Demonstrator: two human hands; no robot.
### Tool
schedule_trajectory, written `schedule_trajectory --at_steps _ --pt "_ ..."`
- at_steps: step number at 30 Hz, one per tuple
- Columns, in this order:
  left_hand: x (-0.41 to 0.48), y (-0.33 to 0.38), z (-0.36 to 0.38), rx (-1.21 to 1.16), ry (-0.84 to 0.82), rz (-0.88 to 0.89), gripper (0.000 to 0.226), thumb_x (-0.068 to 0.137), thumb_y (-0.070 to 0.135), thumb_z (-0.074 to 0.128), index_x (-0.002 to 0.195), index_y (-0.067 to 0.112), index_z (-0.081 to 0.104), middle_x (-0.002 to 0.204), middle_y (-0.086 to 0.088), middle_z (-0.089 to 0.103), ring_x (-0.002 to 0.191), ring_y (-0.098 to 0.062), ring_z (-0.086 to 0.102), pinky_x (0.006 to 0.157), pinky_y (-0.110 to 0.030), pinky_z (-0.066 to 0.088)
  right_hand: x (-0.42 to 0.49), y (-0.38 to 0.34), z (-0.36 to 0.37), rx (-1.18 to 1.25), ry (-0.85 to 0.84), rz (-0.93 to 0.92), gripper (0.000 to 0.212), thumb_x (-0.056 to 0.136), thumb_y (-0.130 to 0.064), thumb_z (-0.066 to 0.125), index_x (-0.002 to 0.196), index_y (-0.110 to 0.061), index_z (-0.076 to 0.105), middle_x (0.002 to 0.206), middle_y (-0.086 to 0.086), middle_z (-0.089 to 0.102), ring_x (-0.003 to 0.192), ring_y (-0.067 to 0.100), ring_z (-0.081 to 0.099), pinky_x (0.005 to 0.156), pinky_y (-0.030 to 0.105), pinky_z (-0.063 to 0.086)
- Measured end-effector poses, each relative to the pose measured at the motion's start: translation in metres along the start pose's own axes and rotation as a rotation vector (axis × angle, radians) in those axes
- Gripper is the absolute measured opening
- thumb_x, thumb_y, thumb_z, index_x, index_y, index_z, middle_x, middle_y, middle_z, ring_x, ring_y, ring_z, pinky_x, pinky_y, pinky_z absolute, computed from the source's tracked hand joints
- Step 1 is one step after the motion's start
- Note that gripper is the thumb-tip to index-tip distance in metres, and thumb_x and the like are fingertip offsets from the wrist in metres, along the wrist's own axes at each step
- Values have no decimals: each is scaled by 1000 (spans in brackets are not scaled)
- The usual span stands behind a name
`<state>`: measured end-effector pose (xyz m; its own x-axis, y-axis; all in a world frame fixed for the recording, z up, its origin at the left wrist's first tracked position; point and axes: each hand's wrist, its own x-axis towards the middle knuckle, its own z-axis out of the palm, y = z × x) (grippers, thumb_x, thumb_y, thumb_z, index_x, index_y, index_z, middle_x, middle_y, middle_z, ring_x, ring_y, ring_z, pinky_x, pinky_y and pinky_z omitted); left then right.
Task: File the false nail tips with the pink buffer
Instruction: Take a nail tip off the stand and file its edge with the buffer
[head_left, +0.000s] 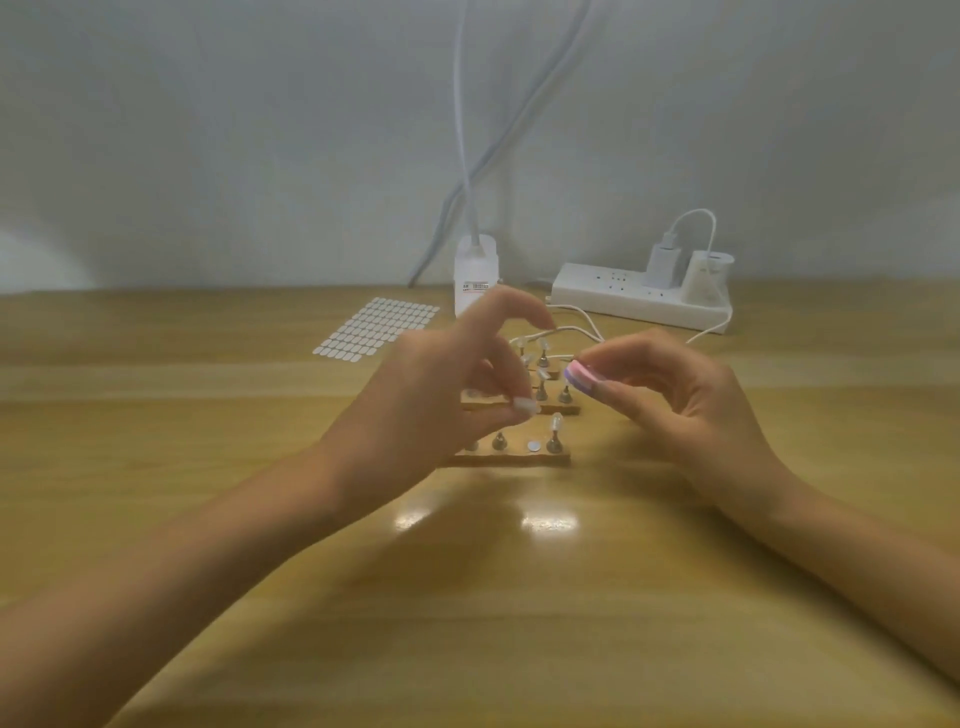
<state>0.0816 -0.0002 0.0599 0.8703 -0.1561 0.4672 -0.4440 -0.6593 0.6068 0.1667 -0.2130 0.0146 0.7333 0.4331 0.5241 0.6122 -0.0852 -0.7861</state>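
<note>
— The grips?
— Left grip (441, 395) pinches a tip (524, 405); right grip (675, 395) pinches the buffer (582, 376).
— Where?
— Both above the stand (511, 458), apart. On its pegs sit other tips (557, 418); behind it a power strip (623, 296) lies on the worktop (467, 623).

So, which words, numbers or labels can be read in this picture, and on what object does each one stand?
White box by the wall: its label has a red strip and dark print, too blurred to read.
Power strip: no readable marks.
Sticker sheet: no print visible.
Pink buffer: no print visible.
</note>
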Motion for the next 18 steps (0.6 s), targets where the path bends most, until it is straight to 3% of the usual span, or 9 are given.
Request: schedule_trajectory --at_steps 3,8,12,18 --pt "7 2 9 95 -79 -5 58 79 12 85 126 26 54 81 15 75 91 2 68 90 -8 44 0 1 0 15 1 7 14 88 -24 76 102 -21 76 101 -1 74 100 20 70 93 38 55" --pt "7 -2 17 161 -97 -57 57 81 24 80 131 30 53 81 18 75 89 8 60 100 -34 42 0 2 -1 20 -14 19 13 89 -22 76 102 -21 76 103 -1 74 100 20 71 93 39 55" --pt "8 -8 20 208 -105 -100 56 85 21 77 132 34 50 80 22 72 78 17 54 99 -41 40 1 2 -1 9 -25 18 15 89 -23 76 103 -22 76 102 -1 74 100 21 70 92 40 55" --pt "9 -9 24 188 -122 -184 61 83 22 79 132 37 47 84 21 71 97 0 63 112 -50 34 0 2 -1 15 -31 23 15 88 -23 75 103 -21 76 102 0 74 99 20 71 92 40 56"
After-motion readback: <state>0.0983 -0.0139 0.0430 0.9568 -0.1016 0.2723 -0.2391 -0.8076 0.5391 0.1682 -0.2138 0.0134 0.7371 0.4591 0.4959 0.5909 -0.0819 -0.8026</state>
